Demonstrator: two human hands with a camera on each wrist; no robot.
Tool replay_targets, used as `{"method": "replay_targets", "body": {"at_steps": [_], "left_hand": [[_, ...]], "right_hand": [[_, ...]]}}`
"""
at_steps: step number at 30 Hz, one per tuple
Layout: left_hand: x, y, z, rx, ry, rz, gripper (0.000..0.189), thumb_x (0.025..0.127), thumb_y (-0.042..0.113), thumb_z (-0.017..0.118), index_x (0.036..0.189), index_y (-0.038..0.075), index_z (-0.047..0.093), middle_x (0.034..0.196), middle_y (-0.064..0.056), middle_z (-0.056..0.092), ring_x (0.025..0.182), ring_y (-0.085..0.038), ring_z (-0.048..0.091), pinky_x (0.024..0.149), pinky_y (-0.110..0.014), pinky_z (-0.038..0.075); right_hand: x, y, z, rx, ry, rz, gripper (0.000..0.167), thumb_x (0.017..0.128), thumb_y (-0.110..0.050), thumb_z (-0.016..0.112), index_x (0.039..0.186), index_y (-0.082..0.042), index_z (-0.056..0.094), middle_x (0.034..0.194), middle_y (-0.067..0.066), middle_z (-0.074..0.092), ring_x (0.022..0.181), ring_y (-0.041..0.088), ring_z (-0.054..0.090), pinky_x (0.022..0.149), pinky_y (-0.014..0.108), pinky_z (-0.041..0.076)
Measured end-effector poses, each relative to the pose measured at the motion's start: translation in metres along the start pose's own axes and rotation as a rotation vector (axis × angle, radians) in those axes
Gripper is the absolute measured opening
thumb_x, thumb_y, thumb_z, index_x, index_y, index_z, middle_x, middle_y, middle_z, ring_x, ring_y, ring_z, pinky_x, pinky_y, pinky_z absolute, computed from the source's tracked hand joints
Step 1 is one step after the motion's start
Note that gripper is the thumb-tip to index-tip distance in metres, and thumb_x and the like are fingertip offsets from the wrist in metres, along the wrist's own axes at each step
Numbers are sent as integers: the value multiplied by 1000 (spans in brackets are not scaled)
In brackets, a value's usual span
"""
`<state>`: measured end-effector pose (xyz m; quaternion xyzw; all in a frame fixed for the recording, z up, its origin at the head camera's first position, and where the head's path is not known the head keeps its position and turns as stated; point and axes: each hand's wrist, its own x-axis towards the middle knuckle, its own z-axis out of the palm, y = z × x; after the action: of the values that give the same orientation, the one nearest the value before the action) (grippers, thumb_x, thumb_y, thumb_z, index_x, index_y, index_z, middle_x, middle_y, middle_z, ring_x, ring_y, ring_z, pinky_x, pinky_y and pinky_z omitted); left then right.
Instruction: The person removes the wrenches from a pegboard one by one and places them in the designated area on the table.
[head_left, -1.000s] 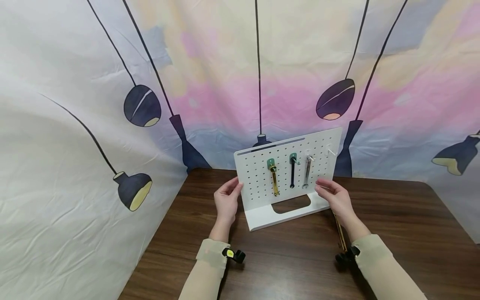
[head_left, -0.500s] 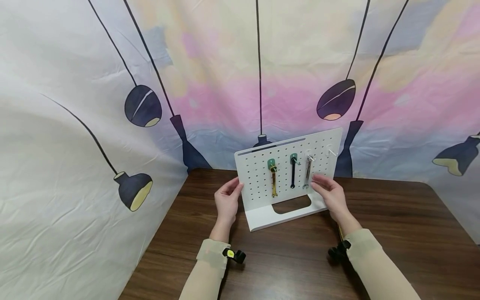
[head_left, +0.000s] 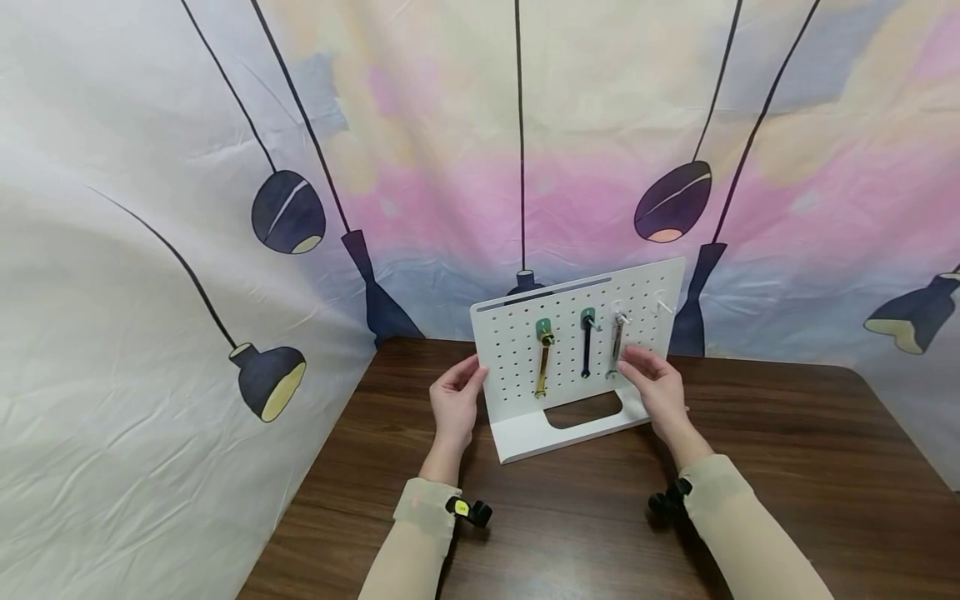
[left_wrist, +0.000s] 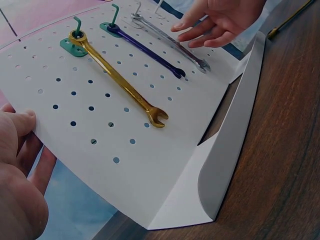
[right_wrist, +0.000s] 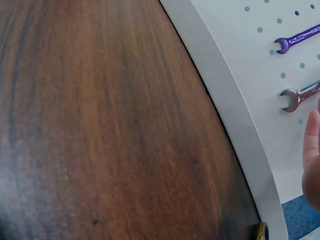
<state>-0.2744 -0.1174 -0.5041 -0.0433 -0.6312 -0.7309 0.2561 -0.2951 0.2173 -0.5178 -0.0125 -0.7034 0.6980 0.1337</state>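
A white pegboard (head_left: 512, 435) stands at an angle on the table. My left hand (head_left: 455, 400) pinches its left edge between thumb and fingers. Three wrenches hang from its hooks: a gold wrench (left_wrist: 120, 80) on the left, a purple wrench (left_wrist: 150, 52) in the middle and a silver wrench (left_wrist: 162, 36) on the right. My right hand (head_left: 660, 392) is beside the silver wrench's lower end, its fingers loosely extended with nothing gripped. In the right wrist view, its fingertips (right_wrist: 312, 135) lie just below the silver wrench's open end.
A bare clear hook (head_left: 664, 305) sits at the board's upper right. Another gold tool (left_wrist: 292, 17) lies on the wooden table (head_left: 570, 533) by the board's right end, mostly hidden by my right arm in the head view. A printed cloth (head_left: 450, 167) hangs behind.
My right hand has moved left, from the board's right side to the silver wrench. The gold wrench's lower end has swung left. My left hand stays at the edge.
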Motion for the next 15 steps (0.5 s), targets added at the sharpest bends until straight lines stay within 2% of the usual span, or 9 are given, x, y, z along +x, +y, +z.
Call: {"method": "replay_targets", "body": {"at_steps": [6,15], "left_hand": [[0,0,0,-2,8,-6,23,93,4,84,116,-1,81,99,-2,80,82,-10,69,71,-21,59],[0,0,0,-8,7,-12,24,93,5,84,116,0,81,100,-4,80,84,-11,69,72,-22,60]], "right_hand": [[2,-4,3,-10,-15,-11,50,101,-20,80,144,-1,63,131,-2,70,115,4,64,97,15,52],[3,-7,10,-2,3,-4,50,100,-17,80,144,-3,63,133,1,69,116,5,63,97,16,52]]}}
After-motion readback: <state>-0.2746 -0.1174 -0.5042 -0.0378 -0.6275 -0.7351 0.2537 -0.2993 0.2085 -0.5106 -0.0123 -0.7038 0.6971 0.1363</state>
